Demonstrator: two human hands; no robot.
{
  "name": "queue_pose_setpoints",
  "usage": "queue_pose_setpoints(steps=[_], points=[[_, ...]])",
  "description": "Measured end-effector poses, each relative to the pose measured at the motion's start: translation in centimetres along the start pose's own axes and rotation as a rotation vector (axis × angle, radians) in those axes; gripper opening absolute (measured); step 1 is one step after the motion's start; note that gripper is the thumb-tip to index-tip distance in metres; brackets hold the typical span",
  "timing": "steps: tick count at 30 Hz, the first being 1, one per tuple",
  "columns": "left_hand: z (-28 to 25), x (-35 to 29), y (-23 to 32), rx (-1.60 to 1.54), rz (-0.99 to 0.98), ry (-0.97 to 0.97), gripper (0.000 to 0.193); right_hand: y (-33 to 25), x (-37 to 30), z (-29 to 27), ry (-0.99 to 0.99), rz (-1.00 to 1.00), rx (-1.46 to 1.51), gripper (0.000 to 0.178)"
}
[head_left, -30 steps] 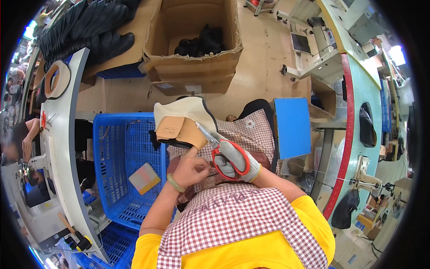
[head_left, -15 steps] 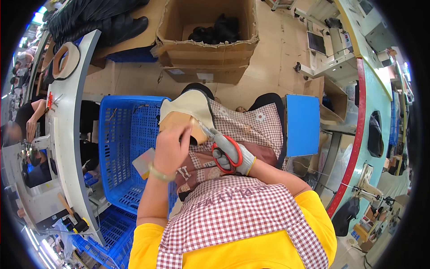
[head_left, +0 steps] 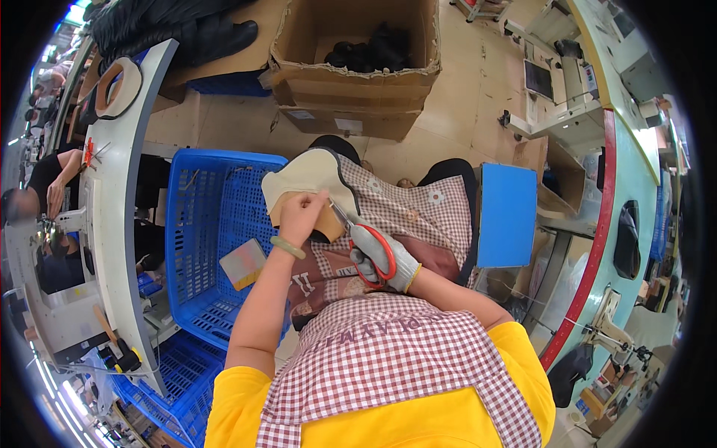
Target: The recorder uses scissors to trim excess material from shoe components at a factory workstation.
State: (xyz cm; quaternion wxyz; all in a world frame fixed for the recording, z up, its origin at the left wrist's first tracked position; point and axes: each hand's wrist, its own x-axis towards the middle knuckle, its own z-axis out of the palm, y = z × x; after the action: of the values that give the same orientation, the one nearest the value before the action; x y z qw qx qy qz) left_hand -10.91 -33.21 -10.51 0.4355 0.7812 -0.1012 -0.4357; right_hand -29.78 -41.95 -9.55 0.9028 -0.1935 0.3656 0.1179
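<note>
A curved cream and tan shoe upper (head_left: 312,170) with a dark edge lies across my lap. My bare left hand (head_left: 301,213) rests over its tan part, thumb and fingertips pinched together. Whatever is in that pinch is too small to make out. In its grey glove, my right hand (head_left: 370,250) grips red-handled scissors (head_left: 390,257). Their blades point up and left, with the tips at the upper's edge, close beside my left fingertips.
Left of my knees stands a blue plastic crate (head_left: 216,160) with a grey and yellow card (head_left: 243,263) in it. A large cardboard box (head_left: 351,101) holding black pieces is ahead. A blue panel (head_left: 507,216) stands right. A white table (head_left: 134,149) and a red-edged green table (head_left: 626,172) flank me.
My left hand, blurred earlier, has moved slightly up and right to the scissor tips, fingers pinched. The scissors stay in my right hand. The view has shifted a little.
</note>
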Motion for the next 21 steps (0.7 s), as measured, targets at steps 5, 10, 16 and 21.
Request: queue_pose_setpoints(steps=[5,10,16,21], points=[[1.9,0.8,0.8,0.657,0.241,0.198,0.030,-0.5,-0.4,0.6,0.032,-0.018,-0.032,0.035],[1.3,1.6,-0.9,0.515,0.309,0.154,0.025,-1.2,-0.9,1.2,0.074,0.038,-0.051,0.029],[1.1,0.1,-2.4,0.277,0.307,0.098,0.017,-1.5,-0.5,-1.7,-0.037,0.055,-0.046,0.033],[1.9,-1.1,-2.0,0.320,0.409,0.170,0.015,-2.0,-0.7,-2.9,-0.083,0.062,-0.131,0.038]])
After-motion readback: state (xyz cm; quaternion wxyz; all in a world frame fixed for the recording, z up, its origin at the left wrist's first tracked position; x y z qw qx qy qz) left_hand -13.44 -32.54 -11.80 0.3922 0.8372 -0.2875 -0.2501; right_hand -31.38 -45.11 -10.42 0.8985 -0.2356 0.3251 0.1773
